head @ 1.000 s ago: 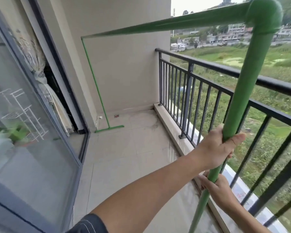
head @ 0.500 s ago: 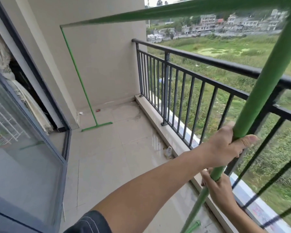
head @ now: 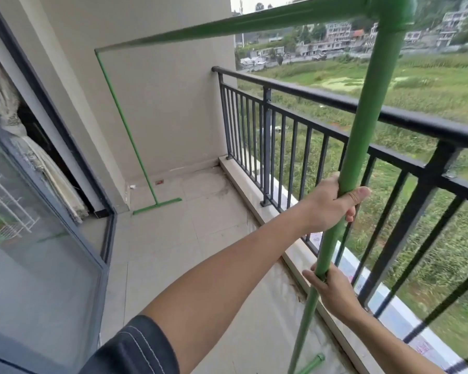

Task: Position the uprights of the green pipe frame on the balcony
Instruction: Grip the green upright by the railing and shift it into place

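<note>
The green pipe frame has a near upright (head: 368,109) right in front of me, beside the railing. A long top bar (head: 227,25) joins it at an elbow and runs to the far upright (head: 125,125), which stands by the end wall on a short foot pipe (head: 157,205). My left hand (head: 333,203) grips the near upright at mid height. My right hand (head: 328,286) holds the same pipe lower down. Part of the near foot pipe (head: 312,365) shows on the floor at the bottom edge.
A black metal railing (head: 335,103) runs along the right, above a low pale kerb (head: 243,182). Sliding glass doors (head: 38,252) with a curtain behind them line the left side. The tiled floor (head: 173,238) lies between them, and a plain wall (head: 168,103) closes the far end.
The view has swung up and back, so the elbow joint shows again. Both hands keep their grip on the near upright, which now leans less steeply.
</note>
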{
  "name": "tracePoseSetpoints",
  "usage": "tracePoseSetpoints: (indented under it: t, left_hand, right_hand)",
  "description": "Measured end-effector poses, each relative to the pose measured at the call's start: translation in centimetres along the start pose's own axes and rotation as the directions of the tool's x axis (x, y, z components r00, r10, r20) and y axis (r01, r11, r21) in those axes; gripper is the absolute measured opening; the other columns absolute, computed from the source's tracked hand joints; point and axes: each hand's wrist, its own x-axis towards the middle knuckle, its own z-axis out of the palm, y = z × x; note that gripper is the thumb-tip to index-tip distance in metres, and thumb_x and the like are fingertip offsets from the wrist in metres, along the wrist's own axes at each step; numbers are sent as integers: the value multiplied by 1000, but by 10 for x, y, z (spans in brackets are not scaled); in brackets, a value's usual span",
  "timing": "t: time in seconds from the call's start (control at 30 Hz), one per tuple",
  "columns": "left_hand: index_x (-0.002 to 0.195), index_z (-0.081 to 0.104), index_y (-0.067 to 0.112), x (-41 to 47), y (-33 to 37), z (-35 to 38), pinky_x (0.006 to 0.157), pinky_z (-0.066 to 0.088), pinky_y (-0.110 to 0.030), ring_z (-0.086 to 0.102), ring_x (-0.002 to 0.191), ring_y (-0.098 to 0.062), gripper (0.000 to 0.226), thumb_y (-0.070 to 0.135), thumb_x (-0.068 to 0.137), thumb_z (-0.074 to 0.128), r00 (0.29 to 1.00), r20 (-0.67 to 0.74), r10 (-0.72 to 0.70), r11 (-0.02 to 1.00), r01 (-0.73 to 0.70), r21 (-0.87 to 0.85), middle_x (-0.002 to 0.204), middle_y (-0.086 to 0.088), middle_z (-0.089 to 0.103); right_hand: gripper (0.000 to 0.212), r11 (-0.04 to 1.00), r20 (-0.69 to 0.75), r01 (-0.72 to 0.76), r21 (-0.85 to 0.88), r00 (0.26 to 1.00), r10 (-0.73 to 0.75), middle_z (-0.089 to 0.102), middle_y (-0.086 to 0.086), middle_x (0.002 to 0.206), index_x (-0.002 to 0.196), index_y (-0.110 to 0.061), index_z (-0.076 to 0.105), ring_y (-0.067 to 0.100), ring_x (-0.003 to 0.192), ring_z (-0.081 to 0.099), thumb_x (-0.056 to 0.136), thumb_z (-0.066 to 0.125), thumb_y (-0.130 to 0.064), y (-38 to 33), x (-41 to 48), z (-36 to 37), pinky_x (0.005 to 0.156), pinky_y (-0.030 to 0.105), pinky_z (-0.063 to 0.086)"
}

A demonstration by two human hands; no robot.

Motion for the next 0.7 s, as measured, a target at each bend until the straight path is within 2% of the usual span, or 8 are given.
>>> tracePoseSetpoints:
  t: [0.07, 0.13, 0.17, 0.3, 0.4, 0.47, 0.6, 0.7]
  left_hand:
    - [98, 44, 11, 19, -7, -6, 72, 51, -26, 59, 72, -21, 24, 34, 96, 48, 999, -36, -17, 1000, 16, -10, 76, -11, 56]
    - [97, 44, 11, 38, -14, -14, 77, 52, -34, 59, 72, -22, 22, 33, 96, 49, 997, -67, -37, 999, 36, -10, 74, -9, 56]
    - [96, 44, 12, 48, -16, -17, 80, 53, -38, 59, 73, -23, 21, 32, 96, 49, 996, -72, -50, 999, 50, -10, 73, -8, 55]
    - [92, 45, 15, 87, -23, -33, 82, 52, -39, 61, 77, -25, 17, 32, 96, 48, 991, -109, -74, 997, 75, 4, 76, -11, 57]
    - [91, 45, 18, 105, -31, -50, 73, 52, -28, 61, 74, -22, 14, 31, 97, 48, 977, -190, -95, 995, 100, 17, 76, -11, 58]
    - [92, 44, 18, 113, -37, -63, 69, 51, -26, 61, 71, -19, 15, 31, 96, 49, 958, -267, -102, 992, 116, 39, 77, -10, 60]
    - [91, 45, 19, 125, -48, -87, 82, 55, -41, 62, 78, -23, 11, 27, 95, 52, 918, -381, -108, 991, 132, 38, 84, -13, 60]
    - [92, 46, 19, 137, -58, -104, 88, 55, -46, 63, 79, -23, 12, 28, 93, 54, 894, -433, -113, 986, 156, 66, 82, -8, 61]
  right_hand:
    - [27, 1000, 17, -2, 30, 1000, 1, 61, 10, 70, 77, -13, 56, 27, 67, 60, 88, 67, -35, -1, 23, -3, 63, 43, 49]
    - [23, 998, 37, 8, 55, 999, -10, 57, -1, 66, 72, -28, 52, 19, 64, 56, 89, 67, -32, -4, 47, -6, 60, 36, 44]
    - [24, 998, 42, 15, 66, 999, -18, 56, -4, 66, 72, -30, 50, 17, 64, 55, 89, 67, -31, -5, 60, -7, 59, 34, 42]
    - [25, 995, 73, 20, 93, 997, -27, 58, 4, 69, 78, -11, 56, 21, 65, 54, 88, 68, -31, -4, 112, -12, 58, 34, 40]
    - [36, 996, 108, 41, 80, 993, -50, 62, 16, 71, 81, -1, 58, 28, 65, 57, 87, 68, -35, -6, 144, -8, 58, 35, 40]
    - [37, 995, 120, 51, 85, 991, -61, 64, 18, 72, 81, 0, 58, 32, 70, 61, 86, 69, -35, -13, 163, -1, 59, 35, 42]
    - [35, 995, 151, 74, 71, 985, -84, 54, 4, 64, 76, -5, 52, 20, 59, 52, 86, 70, -33, -30, 196, 15, 52, 32, 37]
    - [36, 995, 165, 67, 74, 983, -78, 59, 9, 67, 81, -3, 54, 24, 61, 56, 86, 69, -35, -38, 220, 26, 51, 32, 38]
